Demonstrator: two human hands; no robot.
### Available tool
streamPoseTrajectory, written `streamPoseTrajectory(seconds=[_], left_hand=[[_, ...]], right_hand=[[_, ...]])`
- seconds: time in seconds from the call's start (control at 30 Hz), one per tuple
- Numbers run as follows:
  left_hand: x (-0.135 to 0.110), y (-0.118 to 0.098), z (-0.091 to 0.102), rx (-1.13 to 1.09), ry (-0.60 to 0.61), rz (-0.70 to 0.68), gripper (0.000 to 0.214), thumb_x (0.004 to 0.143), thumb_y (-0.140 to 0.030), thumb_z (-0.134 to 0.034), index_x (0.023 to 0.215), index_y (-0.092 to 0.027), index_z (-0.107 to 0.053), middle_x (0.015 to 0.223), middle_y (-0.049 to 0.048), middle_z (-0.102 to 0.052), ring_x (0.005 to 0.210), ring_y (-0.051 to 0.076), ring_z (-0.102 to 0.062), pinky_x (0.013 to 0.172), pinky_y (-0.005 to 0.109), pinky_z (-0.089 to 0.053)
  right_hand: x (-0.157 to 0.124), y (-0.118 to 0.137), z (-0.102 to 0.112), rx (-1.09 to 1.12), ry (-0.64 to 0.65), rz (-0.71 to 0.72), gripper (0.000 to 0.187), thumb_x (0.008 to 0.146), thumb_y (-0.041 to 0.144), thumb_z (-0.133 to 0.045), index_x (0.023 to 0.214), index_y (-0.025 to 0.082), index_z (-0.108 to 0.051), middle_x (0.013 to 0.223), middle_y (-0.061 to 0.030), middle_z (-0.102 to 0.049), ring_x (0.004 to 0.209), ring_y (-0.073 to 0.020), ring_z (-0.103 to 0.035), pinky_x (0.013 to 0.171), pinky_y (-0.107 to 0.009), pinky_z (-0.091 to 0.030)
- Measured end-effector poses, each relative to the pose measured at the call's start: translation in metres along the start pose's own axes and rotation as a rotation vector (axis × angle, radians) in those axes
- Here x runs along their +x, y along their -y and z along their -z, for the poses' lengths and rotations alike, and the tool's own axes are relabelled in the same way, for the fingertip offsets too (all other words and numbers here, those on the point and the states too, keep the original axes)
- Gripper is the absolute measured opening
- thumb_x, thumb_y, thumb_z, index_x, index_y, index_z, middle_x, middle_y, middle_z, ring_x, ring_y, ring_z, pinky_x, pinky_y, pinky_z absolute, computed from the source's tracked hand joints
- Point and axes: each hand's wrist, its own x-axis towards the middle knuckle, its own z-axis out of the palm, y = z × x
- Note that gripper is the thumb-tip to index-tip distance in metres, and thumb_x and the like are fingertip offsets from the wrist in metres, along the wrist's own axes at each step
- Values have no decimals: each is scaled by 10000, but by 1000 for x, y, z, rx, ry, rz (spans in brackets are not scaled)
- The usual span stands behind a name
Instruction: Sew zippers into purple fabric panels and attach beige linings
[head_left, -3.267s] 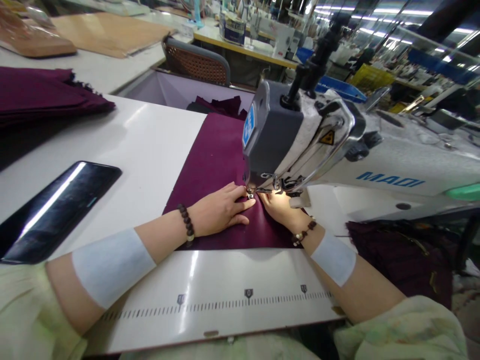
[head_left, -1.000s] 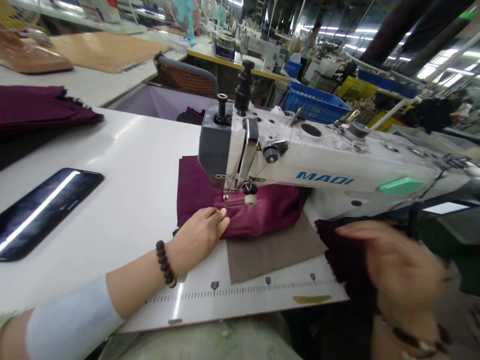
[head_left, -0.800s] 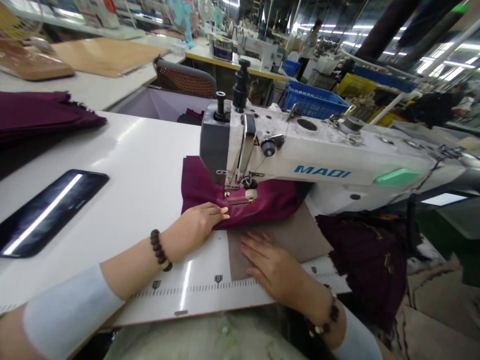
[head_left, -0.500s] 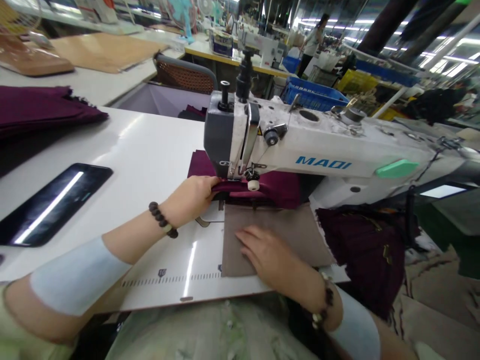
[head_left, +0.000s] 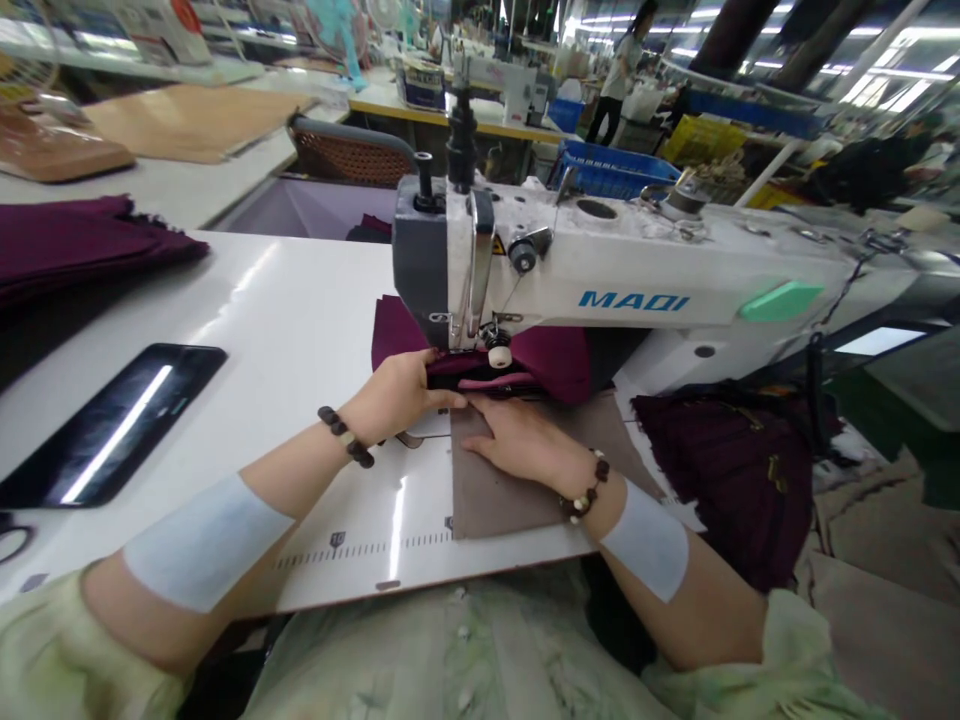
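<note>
My left hand (head_left: 403, 393) is at the left of the sewing machine's needle area, its fingers curled on the edge of the maroon fabric (head_left: 551, 360) and its thumb stretched right. My right hand (head_left: 521, 440) lies over the grey-brown fabric piece (head_left: 484, 495), fingers stretched and thumb apart, its fingertips close to my left thumb. The maroon fabric is folded under the head of the white sewing machine (head_left: 637, 270), with a pinkish strip and a dark gap at its near side. The presser foot and needle are largely hidden.
A black phone (head_left: 112, 425) lies on the white table (head_left: 285, 300) at left, near a maroon fabric stack (head_left: 82, 245). Maroon pieces with zippers (head_left: 727, 480) hang at the right edge. Behind stand a blue crate (head_left: 615, 170) and a chair (head_left: 352, 150); a person stands farther off.
My right hand has slid forward and left across the grey-brown fabric, up to my left hand. My left thumb now reaches right, and the maroon fold's near side has opened. The view shifted slightly.
</note>
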Motion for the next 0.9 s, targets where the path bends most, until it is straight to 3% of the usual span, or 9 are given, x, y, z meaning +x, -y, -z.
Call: streamPoseTrajectory(seconds=[0.17, 0.3, 0.43, 0.53, 0.63, 0.7, 0.77, 0.83, 0.9], left_hand=[[2, -5, -12, 409, -1, 35, 288, 707, -254, -678, 932, -92, -605, 835, 144, -674, 801, 301, -650, 660, 339, -505], [2, -1, -21, 377, -19, -72, 133, 779, -180, -574, 867, -102, -636, 894, 148, -660, 854, 276, -634, 749, 366, -496], [2, 7, -21, 244, -54, -184, 209, 758, -78, -531, 911, -137, -660, 1007, 108, -660, 950, 245, -607, 828, 344, -483], [3, 16, -18, 125, -107, -197, 190, 778, -123, -535, 910, -150, -669, 916, 63, -692, 843, 198, -640, 755, 283, -516], [7, 25, -18, -220, -160, -160, 188, 795, -269, -566, 892, -161, -686, 811, 26, -704, 730, 179, -649, 655, 257, -534], [9, 28, -19, -548, -155, -115, 204, 745, -319, -629, 848, -160, -704, 784, 16, -706, 690, 179, -646, 635, 263, -537], [10, 29, -21, -770, -130, -77, 205, 698, -339, -687, 805, -167, -719, 767, 9, -708, 671, 172, -643, 652, 266, -539], [10, 28, -21, -870, -111, -45, 211, 671, -345, -724, 805, -183, -728, 763, 5, -710, 668, 166, -644, 665, 263, -541], [10, 27, -20, -909, -94, -21, 220, 661, -347, -740, 822, -198, -732, 775, 4, -713, 667, 163, -646, 655, 254, -544]], right_hand=[[1, 1, 4, 22, 5, -3, 508, 804, 261, -623, 1275, 153, -465, 1224, -117, -548, 1117, -256, -523, 942, -357, -419], [-1, 5, 4, -40, 37, -35, 419, 828, 291, -589, 1199, 109, -523, 1143, -148, -589, 1047, -267, -560, 913, -363, -426], [-6, 4, 8, 9, 84, 32, 460, 849, 294, -552, 1275, 138, -478, 1150, -134, -586, 1056, -247, -551, 912, -349, -415], [-8, -5, 18, 152, 347, 160, 489, 865, 289, -518, 1339, 220, -420, 891, -49, -660, 800, -161, -613, 736, -257, -464], [-2, -18, 27, 234, 571, 67, 471, 910, 290, -406, 1378, 263, -349, 597, 29, -583, 467, -92, -511, 509, -200, -427], [9, -28, 29, 148, 470, 32, 442, 929, 268, -355, 1370, 298, -357, 640, 18, -603, 496, -105, -533, 544, -229, -461], [23, -37, 26, -26, 243, 60, 419, 924, 222, -363, 1333, 290, -424, 849, -32, -657, 728, -157, -610, 727, -304, -496], [39, -44, 21, -170, 29, 67, 413, 914, 179, -369, 1313, 234, -459, 1099, -83, -613, 1002, -209, -568, 916, -370, -435], [53, -52, 17, -197, -36, 78, 417, 916, 179, -356, 1324, 201, -439, 1247, -96, -530, 1150, -222, -483, 1018, -403, -357]])
